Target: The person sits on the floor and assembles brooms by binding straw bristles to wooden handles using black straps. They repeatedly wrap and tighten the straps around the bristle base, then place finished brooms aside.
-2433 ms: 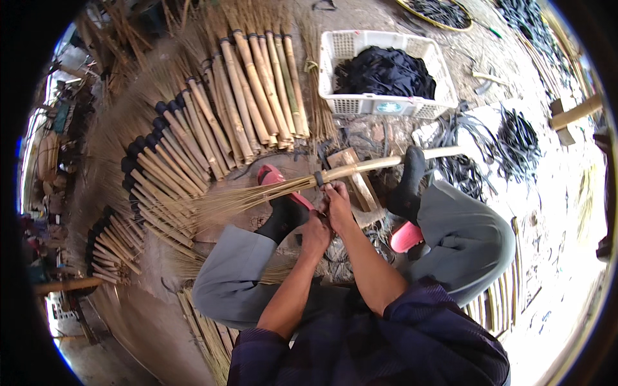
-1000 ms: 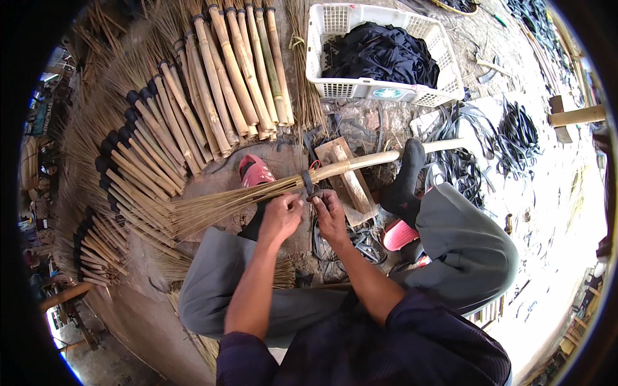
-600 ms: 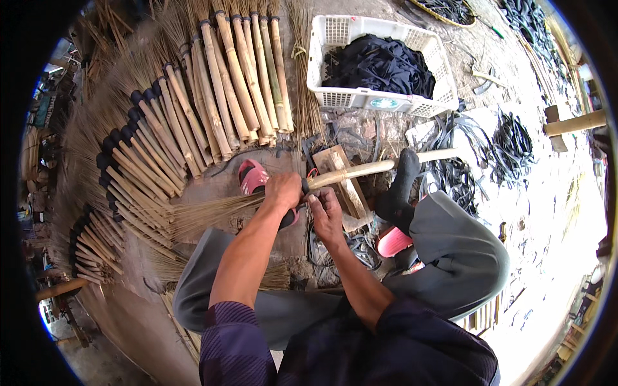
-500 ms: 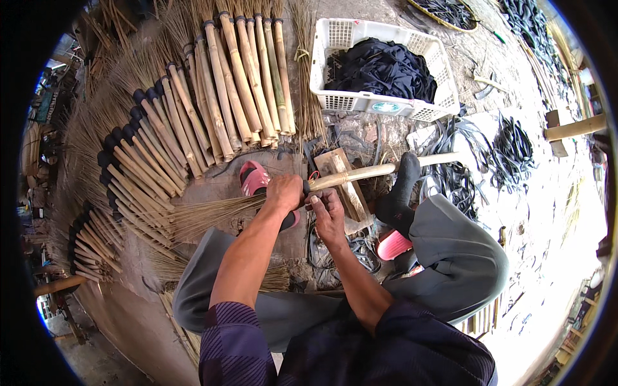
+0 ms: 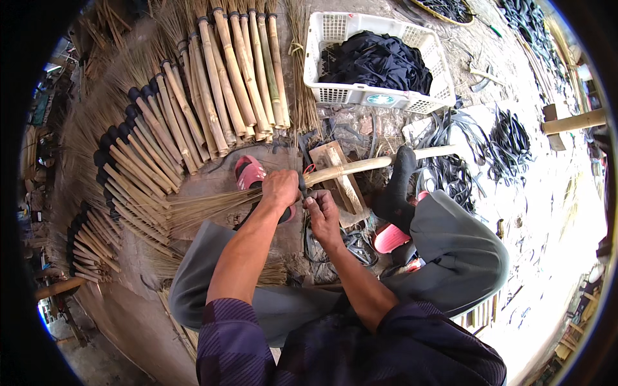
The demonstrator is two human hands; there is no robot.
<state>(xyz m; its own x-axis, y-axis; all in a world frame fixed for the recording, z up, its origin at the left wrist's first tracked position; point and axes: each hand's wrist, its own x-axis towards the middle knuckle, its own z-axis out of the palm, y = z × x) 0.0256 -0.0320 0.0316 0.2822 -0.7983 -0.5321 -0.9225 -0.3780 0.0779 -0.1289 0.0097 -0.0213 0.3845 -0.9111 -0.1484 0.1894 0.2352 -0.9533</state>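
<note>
A twig broom with a bamboo handle lies across in front of me, its bristles fanning out to the left. My left hand is closed around the broom's neck, where the bristles meet the handle. Just right of it, a black rubber strip goes round the neck. My right hand pinches the strip between thumb and fingers, close below the handle. A dark-socked foot of mine presses on the handle towards its right end. Under the handle sits a wooden block.
Rows of similar brooms stretch along the left and far left. A white plastic crate of black strips stands beyond the handle. More loose black strips lie to the right. Pink slippers are on the floor by my feet.
My right hand has moved slightly up and left, and the black strip now shows taut between it and the broom's neck. My left hand still grips the neck.
</note>
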